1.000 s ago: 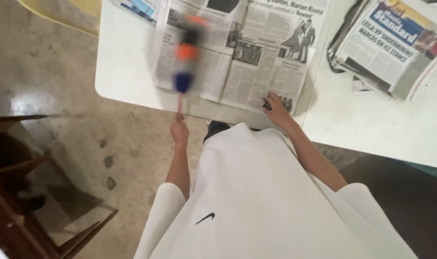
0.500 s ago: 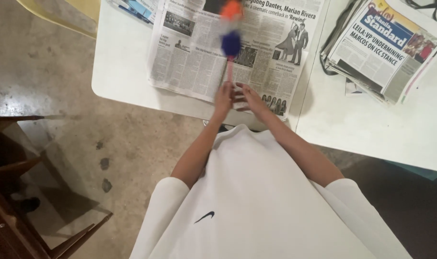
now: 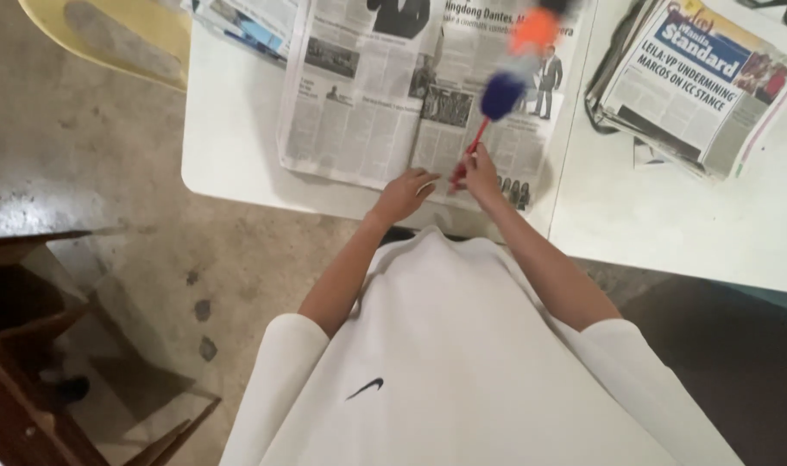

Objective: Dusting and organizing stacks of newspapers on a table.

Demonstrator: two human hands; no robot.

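Head view: duster (image 3: pixel 497 91) now gripped by right hand (image 3: pixel 481 168), swapped from the left a second ago, sweeping over newspaper (image 3: pixel 368 112) on bench (image 3: pixel 229 147); left hand (image 3: pixel 404 192) open, empty.

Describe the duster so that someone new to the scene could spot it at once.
Start at the white table and find the open newspaper spread on it. Over that paper's right half, the right hand holds the duster by its thin red handle. Its fluffy blue and orange head, blurred, is the only bright thing among grey print.
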